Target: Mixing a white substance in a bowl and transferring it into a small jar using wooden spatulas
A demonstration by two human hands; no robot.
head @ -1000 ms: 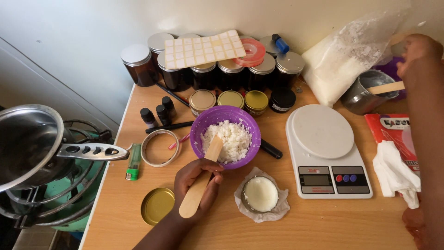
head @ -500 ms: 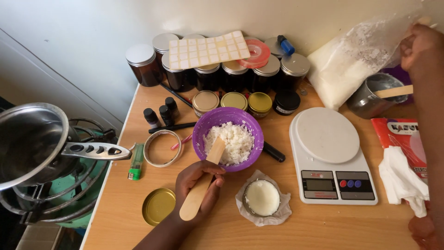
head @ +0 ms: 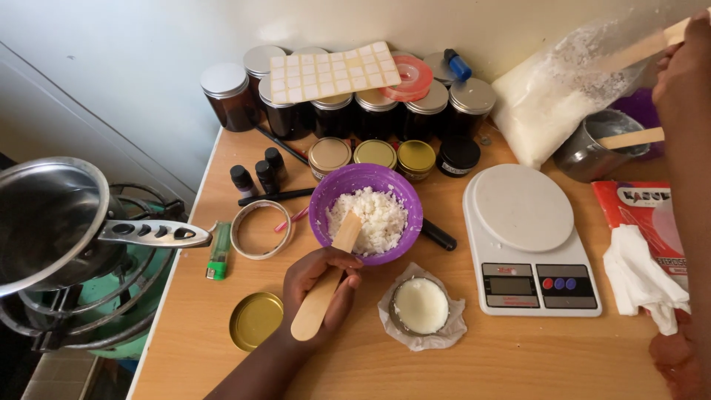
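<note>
My left hand (head: 315, 272) grips a flat wooden spatula (head: 317, 307). Its tip rests in the white flakes (head: 378, 216) inside a purple bowl (head: 320, 194) at the middle of the wooden table. My right hand (head: 689, 70) is raised at the far right edge. It holds a wooden stick (head: 638, 49) against a clear plastic bag of white flakes (head: 552, 111). Just right of my left hand, a small tin of smooth white wax (head: 420, 305) sits on a crumpled wrapper.
A white kitchen scale (head: 523, 207) stands right of the bowl. Behind it is a metal cup (head: 589, 157) with a wooden stick in it. Dark jars (head: 226, 96), small gold tins (head: 375, 153) and a white label sheet (head: 333, 70) line the back. A steel pan (head: 44, 215) sits on a burner at the left.
My right hand has shifted slightly up by the bag, and the wooden stick in it has come into view. The left hand and spatula stay in place.
</note>
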